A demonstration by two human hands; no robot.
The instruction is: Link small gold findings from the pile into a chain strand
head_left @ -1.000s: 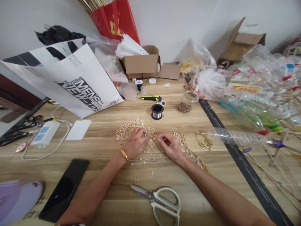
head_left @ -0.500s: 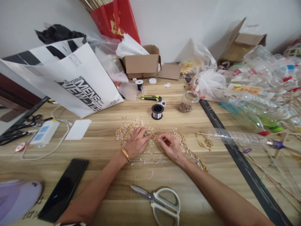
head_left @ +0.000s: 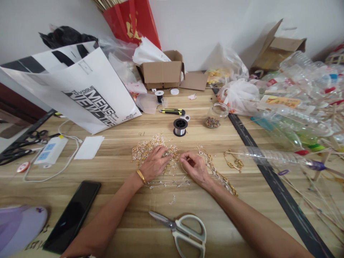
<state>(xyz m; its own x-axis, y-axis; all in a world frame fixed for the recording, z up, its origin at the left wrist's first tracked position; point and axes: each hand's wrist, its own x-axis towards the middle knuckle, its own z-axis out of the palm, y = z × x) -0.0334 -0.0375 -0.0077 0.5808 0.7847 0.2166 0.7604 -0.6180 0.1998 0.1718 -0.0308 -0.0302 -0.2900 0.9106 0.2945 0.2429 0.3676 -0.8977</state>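
Note:
A heap of small gold and silver beads and findings (head_left: 146,147) lies on the wooden table (head_left: 115,168). My left hand (head_left: 156,163), with a gold bangle at the wrist, rests palm down on the heap's right part, fingertips pinching among the pieces. My right hand (head_left: 195,165) sits just to the right, thumb and fingers pinched on a small piece too tiny to make out. A gold chain (head_left: 219,173) runs along under my right wrist. A thin silver chain (head_left: 169,184) lies between my forearms.
White-handled scissors (head_left: 185,229) lie near the front edge. A black phone (head_left: 72,215) is at front left, a power strip (head_left: 49,152) further left. A wire spool (head_left: 180,127), bead jar (head_left: 215,116), utility knife (head_left: 172,111), white shopping bag (head_left: 83,93) and plastic bottles (head_left: 292,107) crowd the back and right.
My left fingers have shifted slightly within the bead heap. The right hand stays in the same place.

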